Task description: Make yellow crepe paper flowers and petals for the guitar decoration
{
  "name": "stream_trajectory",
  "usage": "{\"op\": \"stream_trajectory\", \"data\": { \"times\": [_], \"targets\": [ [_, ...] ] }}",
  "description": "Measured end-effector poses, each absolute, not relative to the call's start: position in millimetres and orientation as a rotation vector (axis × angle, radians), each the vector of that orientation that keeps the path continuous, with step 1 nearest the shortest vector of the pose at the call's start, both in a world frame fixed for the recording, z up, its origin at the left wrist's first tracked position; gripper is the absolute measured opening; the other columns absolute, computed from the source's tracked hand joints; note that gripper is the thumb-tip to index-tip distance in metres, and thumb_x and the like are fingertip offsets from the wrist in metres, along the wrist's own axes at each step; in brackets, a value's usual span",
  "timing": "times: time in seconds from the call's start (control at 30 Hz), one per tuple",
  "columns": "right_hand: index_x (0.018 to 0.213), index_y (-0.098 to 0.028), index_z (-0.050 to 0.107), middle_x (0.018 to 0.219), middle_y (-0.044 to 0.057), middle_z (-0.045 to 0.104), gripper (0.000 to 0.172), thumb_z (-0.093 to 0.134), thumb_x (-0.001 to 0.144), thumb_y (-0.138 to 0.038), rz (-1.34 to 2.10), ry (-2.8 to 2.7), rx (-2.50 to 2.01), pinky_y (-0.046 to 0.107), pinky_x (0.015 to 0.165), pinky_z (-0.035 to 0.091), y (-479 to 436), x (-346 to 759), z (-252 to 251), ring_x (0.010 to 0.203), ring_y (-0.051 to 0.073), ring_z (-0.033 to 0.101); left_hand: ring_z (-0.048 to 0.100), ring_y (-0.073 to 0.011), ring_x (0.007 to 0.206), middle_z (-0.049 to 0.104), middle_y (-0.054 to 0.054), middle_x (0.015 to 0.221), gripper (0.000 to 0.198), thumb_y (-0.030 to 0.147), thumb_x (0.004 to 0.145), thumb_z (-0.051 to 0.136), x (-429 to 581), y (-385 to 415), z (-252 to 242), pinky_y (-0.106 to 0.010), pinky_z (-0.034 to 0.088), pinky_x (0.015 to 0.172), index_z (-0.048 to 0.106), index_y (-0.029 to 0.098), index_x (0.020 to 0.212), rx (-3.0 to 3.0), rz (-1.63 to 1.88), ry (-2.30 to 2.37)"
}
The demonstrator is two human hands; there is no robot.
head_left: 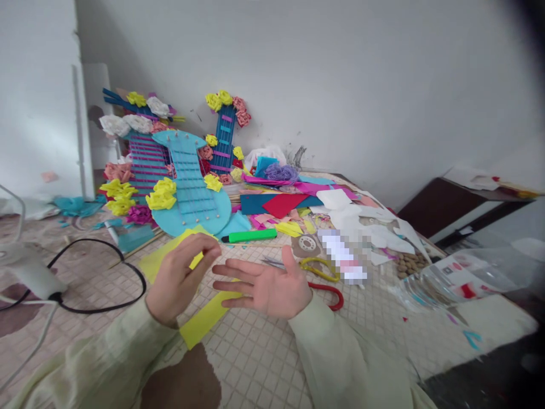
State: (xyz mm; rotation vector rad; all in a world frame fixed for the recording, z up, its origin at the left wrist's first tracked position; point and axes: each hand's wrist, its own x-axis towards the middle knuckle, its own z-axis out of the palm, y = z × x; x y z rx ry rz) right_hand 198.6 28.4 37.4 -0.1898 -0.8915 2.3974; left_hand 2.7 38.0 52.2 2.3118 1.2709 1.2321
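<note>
Your left hand (181, 281) is curled, fingertips meeting the thumb. Whether it grips the yellow paper (208, 315) cannot be told. Your right hand (268, 289) is spread flat and empty. The paper lies on the floor beneath both hands. Its visible strip slants from near-left to far-right, nearer your left hand.

Setting: a room in a home, in use as a paper-craft corner, with the work laid out on the floor.

Evidence:
- A checked floor covering (255, 352) runs up to a plain white wall (340, 85).
- Blue paper guitars (189, 182) trimmed with paper flowers (162, 193) lean by the wall.
- Materials are spread loose: a heap of coloured paper (283, 201), a yellow sheet (204, 318), scissors (319, 267), a tape roll (307, 244) and a green marker (249, 235).
- A low dark table (443, 207) stands at the right.
</note>
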Motion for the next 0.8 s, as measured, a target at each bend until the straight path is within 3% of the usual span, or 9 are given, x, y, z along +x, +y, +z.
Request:
{"op": "stream_trajectory", "data": {
  "times": [0.23, 0.33, 0.5, 0.6, 0.8],
  "targets": [
    [0.125, -0.013, 0.045, 0.141, 0.015, 0.031, 0.086, 0.011, 0.076, -0.075, 2.349, -0.888, -0.201, 0.05, 0.098, 0.025, 30, 203, 41, 0.122, 0.032, 0.038, 0.034, -0.0102, 0.05, 0.033, 0.005, 0.053, 0.032, 0.033, 0.087, 0.037, -38, 39, 66, -0.027, 0.028, 0.048, 0.037, 0.021, 0.058, 2.192, 1.212, 1.647],
    [0.123, -0.013, 0.046, 0.141, 0.015, 0.03, 0.085, 0.01, 0.076, -0.074, 2.368, -0.853, -0.252, 0.05, 0.097, 0.027, 29, 201, 43, 0.121, 0.032, 0.039, 0.044, -0.0108, 0.057, 0.045, 0.005, 0.059, 0.026, 0.032, 0.085, 0.042, -41, 36, 66, -0.027, 0.034, 0.053, 0.047, 0.02, 0.062, 2.272, 1.267, 1.615],
    [0.122, -0.014, 0.047, 0.141, 0.014, 0.03, 0.086, 0.005, 0.076, -0.074, 2.423, -0.812, -0.261, 0.05, 0.097, 0.026, 27, 196, 40, 0.122, 0.031, 0.039, 0.057, -0.0148, 0.077, 0.061, -0.001, 0.079, 0.005, 0.025, 0.078, 0.061, -18, 30, 60, -0.028, 0.046, 0.069, 0.06, 0.02, 0.079, 2.469, 1.332, 1.167],
    [0.121, -0.012, 0.049, 0.139, 0.015, 0.033, 0.088, 0.003, 0.076, -0.074, 2.45, -0.838, -0.232, 0.05, 0.097, 0.026, 27, 195, 35, 0.121, 0.032, 0.04, 0.057, -0.0157, 0.081, 0.061, -0.004, 0.087, 0.014, 0.022, 0.08, 0.058, -4, 30, 56, -0.028, 0.048, 0.069, 0.062, 0.022, 0.094, 2.606, 1.249, 1.014],
    [0.124, -0.009, 0.047, 0.139, 0.018, 0.032, 0.087, 0.007, 0.078, -0.072, 2.461, -0.977, -0.132, 0.048, 0.098, 0.026, 26, 196, 31, 0.121, 0.031, 0.04, 0.058, -0.0146, 0.075, 0.063, -0.003, 0.076, 0.019, 0.025, 0.086, 0.048, 0, 35, 56, -0.026, 0.048, 0.066, 0.064, 0.02, 0.078, 2.537, 1.099, 0.998]
  ]
}}
